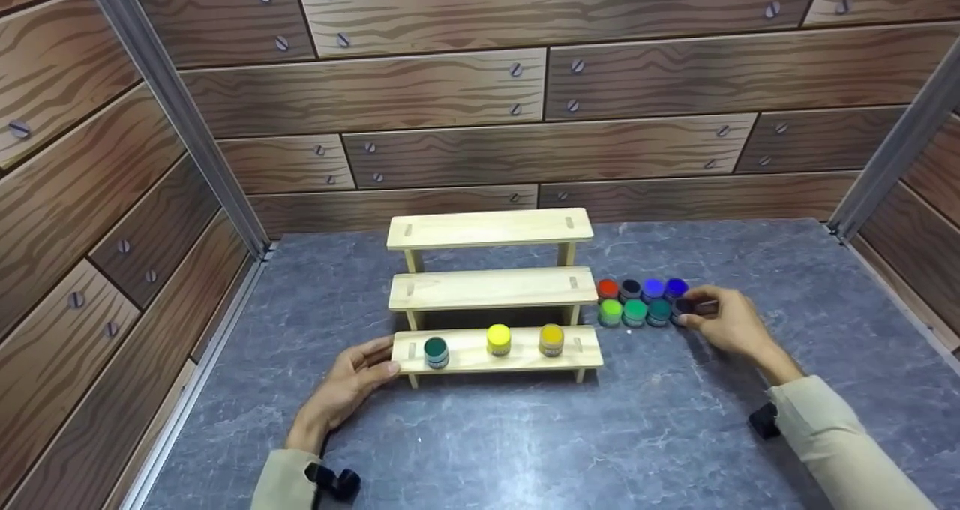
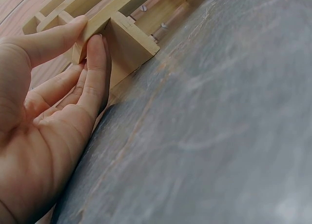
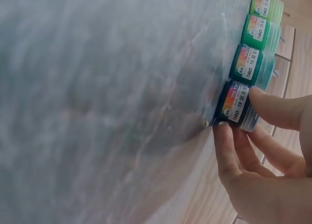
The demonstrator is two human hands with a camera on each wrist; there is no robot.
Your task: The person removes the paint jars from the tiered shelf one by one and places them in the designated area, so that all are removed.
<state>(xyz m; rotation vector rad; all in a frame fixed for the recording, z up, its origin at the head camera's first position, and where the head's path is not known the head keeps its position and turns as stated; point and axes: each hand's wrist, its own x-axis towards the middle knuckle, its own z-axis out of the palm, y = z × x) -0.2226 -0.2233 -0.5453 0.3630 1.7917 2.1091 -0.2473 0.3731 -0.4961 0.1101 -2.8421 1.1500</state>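
A three-step wooden display stand rests on the table. My left hand pinches the left end of its lowest step, thumb on top and fingers beneath in the left wrist view. On that step stand a dark teal paint jar, a yellow jar and an amber jar. To the right of the stand, my right hand holds a dark blue-black paint jar between thumb and fingers. That jar is at the right end of the front row, beside a teal-green jar.
Two rows of paint jars stand close to the stand's right side. Behind are red, black and two blue jars; in front are light green and green. Wood-patterned walls enclose the grey table.
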